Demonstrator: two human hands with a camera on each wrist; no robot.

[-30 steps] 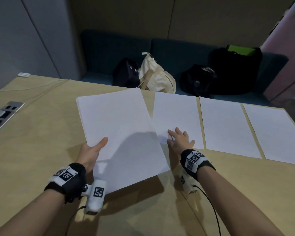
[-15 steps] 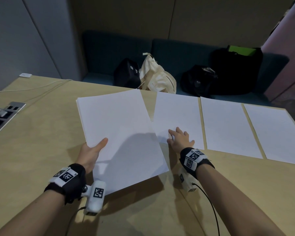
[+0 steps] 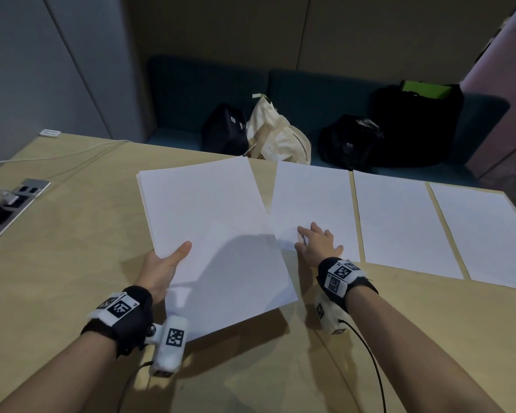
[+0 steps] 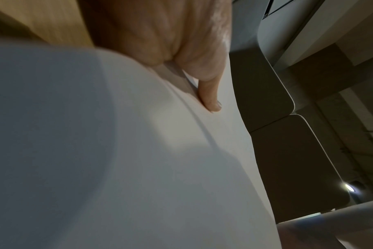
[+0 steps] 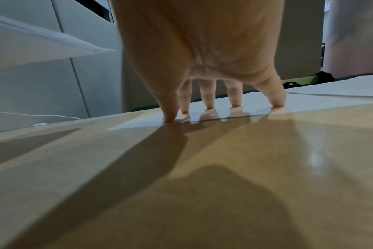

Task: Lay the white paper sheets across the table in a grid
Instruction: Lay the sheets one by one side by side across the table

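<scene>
My left hand [image 3: 164,263] holds a stack of white paper [image 3: 212,234] above the table, thumb on top and fingers hidden beneath; the left wrist view shows that thumb [image 4: 211,99] pressed on the stack [image 4: 117,168]. Three single sheets lie in a row along the far edge: one [image 3: 313,201] under my right hand, a second [image 3: 399,222] and a third [image 3: 486,234] to its right. My right hand [image 3: 316,242] rests with spread straight fingers on the near edge of the first sheet; the fingertips [image 5: 210,104] touch the sheet [image 5: 202,114].
The wooden table [image 3: 57,263] has a power socket panel [image 3: 9,210] and a white cable [image 3: 57,156] at the left. Behind the far edge a bench holds black bags [image 3: 352,141] and a cream cloth bag [image 3: 277,135].
Hardly anything has changed: both hands keep their places, the right still on the first sheet, the left still holding the stack.
</scene>
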